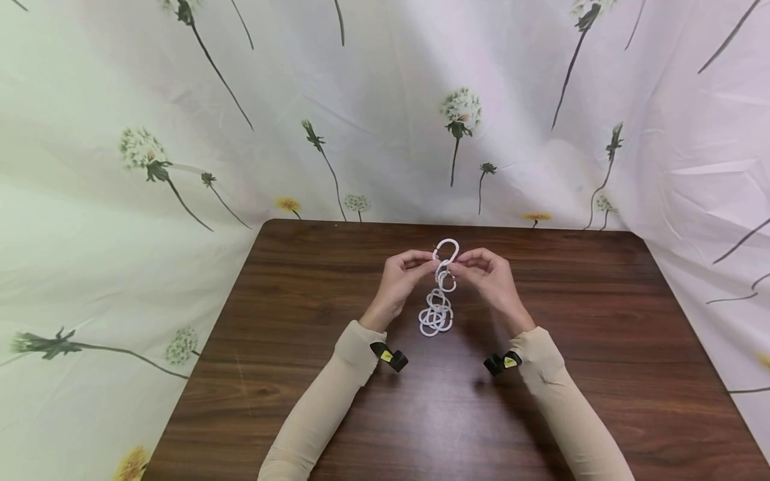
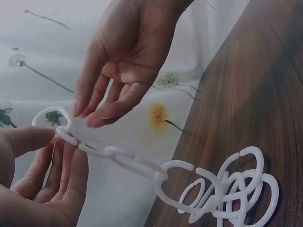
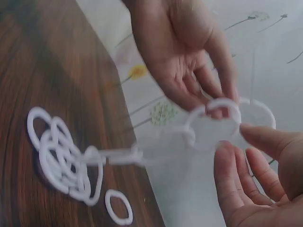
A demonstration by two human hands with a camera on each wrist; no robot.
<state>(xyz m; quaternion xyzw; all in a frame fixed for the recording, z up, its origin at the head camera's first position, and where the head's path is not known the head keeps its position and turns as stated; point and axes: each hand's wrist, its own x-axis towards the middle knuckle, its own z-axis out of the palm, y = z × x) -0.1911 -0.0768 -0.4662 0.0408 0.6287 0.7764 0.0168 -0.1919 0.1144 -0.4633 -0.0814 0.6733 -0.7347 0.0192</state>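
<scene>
A chain of white C-shaped plastic links (image 2: 158, 189) hangs from both hands down to the table. At its upper end, my left hand (image 1: 397, 284) pinches a link between thumb and fingers. From the other side, my right hand (image 1: 492, 280) holds the upper links with thumb and fingertips, close to the left fingertips. One open-sided link (image 1: 452, 242) stands up above the fingers in the head view. The lower links lie in an overlapping heap (image 3: 64, 163) on the tabletop. Exactly how the top links join is blurred in the right wrist view.
The brown wood-grain table (image 1: 289, 321) spans the space under both arms. Behind it and at the sides hangs a white cloth (image 1: 385, 133) printed with dandelions. Black straps (image 1: 390, 357) circle the wrists over beige sleeves. An oval link (image 3: 118, 207) shows beside the heap.
</scene>
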